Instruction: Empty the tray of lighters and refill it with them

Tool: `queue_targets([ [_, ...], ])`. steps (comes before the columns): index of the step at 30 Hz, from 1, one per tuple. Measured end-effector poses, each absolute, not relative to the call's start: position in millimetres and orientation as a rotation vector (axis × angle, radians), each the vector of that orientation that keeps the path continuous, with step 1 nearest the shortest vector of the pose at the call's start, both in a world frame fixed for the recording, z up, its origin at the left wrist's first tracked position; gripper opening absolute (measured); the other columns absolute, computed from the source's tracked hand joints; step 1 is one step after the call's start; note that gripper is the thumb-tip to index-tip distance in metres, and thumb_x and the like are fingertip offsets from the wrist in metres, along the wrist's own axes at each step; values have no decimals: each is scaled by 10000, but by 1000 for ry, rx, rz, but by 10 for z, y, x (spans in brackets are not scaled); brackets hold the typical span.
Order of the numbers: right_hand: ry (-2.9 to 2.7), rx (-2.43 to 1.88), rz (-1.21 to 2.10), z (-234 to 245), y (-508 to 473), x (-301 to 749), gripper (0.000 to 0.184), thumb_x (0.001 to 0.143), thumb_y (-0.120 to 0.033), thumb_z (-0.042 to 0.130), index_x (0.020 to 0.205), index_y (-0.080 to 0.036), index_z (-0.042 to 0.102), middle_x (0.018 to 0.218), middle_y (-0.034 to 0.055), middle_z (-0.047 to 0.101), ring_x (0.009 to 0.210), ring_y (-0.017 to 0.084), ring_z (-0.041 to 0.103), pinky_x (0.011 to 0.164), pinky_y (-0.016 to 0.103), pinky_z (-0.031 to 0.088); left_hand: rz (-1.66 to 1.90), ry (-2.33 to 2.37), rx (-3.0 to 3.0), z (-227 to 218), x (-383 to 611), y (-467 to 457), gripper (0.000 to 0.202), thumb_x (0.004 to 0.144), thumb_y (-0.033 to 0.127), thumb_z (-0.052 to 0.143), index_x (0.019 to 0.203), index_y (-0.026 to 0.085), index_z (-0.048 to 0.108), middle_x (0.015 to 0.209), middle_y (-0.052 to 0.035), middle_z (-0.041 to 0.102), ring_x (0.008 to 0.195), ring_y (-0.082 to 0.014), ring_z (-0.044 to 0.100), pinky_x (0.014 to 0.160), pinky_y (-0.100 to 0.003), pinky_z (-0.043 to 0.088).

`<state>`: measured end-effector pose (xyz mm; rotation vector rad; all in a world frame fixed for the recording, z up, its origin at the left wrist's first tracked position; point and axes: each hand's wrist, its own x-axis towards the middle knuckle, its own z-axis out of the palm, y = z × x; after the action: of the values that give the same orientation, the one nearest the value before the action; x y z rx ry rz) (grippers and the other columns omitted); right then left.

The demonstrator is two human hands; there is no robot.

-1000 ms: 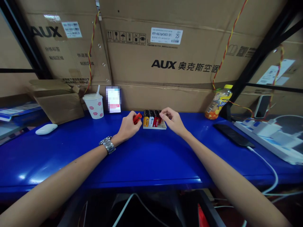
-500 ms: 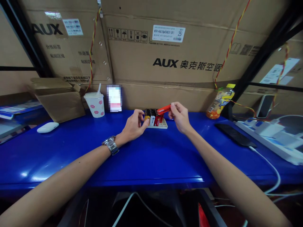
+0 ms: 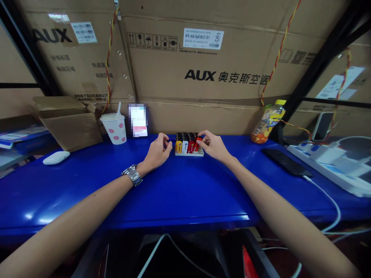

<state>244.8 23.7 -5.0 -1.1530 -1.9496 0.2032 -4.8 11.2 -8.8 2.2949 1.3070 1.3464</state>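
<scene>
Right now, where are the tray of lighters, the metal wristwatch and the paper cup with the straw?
Tray of lighters (image 3: 189,154): head view, point on its front rim.
Metal wristwatch (image 3: 132,175): head view, point on the bracelet.
Paper cup (image 3: 115,132): head view, point on its flowered side.

The right hand (image 3: 213,146) rests its fingertips on a red lighter (image 3: 198,143) at the end of a plastic tray (image 3: 189,154) packed with upright disposable lighters (image 3: 183,145). The left hand (image 3: 158,151), a steel wristwatch (image 3: 131,175) on its wrist, curls just beside the tray's other end, above a blue table (image 3: 179,197).
</scene>
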Motion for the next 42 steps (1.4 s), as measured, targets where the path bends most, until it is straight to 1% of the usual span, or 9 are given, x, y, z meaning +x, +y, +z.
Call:
queue_targets([
  [4,-1893,-1127,310,-48,221,2442,250,877,-391,492,1048,-209,482,627,-20,606,504,134,534,565,282,413,1345,1316,2290,-93,-49,123,59,870,225,492,897,192,451,714,5,550,552,-112,495,559,-274,401],
  [7,-1801,-1177,288,-53,270,2519,208,898,-307,396,1063,-206,473,646,-5,623,521,150,554,595,304,440,1325,1342,2303,-101,-57,144,29,874,210,474,866,195,451,715,-2,554,564,-121,497,571,-281,402],
  [12,-1884,-1355,-39,-163,453,2781,292,778,-171,440,1040,-182,568,890,96,679,849,242,607,798,405,458,1224,1439,2462,-138,-105,234,70,845,139,443,864,185,494,785,-49,586,664,-164,542,644,-320,438],
  [16,-2109,-1439,-174,-301,576,2852,395,845,-209,393,1182,-196,597,1229,131,604,1142,300,502,933,477,396,1076,1428,2522,-182,-138,337,244,834,158,432,1051,160,542,1000,-111,624,901,-218,606,787,-368,482],
  [20,-2225,-1528,-199,-331,633,2742,494,876,-177,333,1331,-176,526,1387,148,490,1235,337,411,955,499,367,853,1266,2571,-216,-125,381,604,772,234,505,1355,127,384,1346,-181,504,1188,-295,520,966,-445,427],
  [26,-2393,-1626,-178,-171,780,2602,440,858,-222,429,1269,-229,587,1486,113,380,1247,414,337,919,561,362,677,1284,2604,-230,-96,335,656,807,310,459,1415,117,303,1287,-207,565,1183,-349,534,949,-496,412],
  [29,-2438,-1641,-61,-98,852,2562,368,814,-232,495,1149,-227,645,1425,104,460,1247,396,349,945,549,349,658,1298,2630,-223,-96,303,618,824,314,441,1395,106,331,1271,-215,578,1165,-349,546,941,-493,413],
  [34,-2413,-1668,56,-53,814,2547,285,818,-242,480,1050,-216,643,1026,144,661,1095,351,486,861,515,397,603,1328,2641,-196,-94,264,595,842,321,427,1378,75,348,1278,-226,575,1147,-362,554,930,-504,412],
  [42,-2356,-1633,-58,-43,718,2653,203,829,-221,490,942,-184,654,967,139,665,1006,317,508,823,448,391,563,1347,2679,-190,-96,253,554,861,333,403,1354,82,367,1278,-228,572,1141,-344,563,923,-481,422],
])
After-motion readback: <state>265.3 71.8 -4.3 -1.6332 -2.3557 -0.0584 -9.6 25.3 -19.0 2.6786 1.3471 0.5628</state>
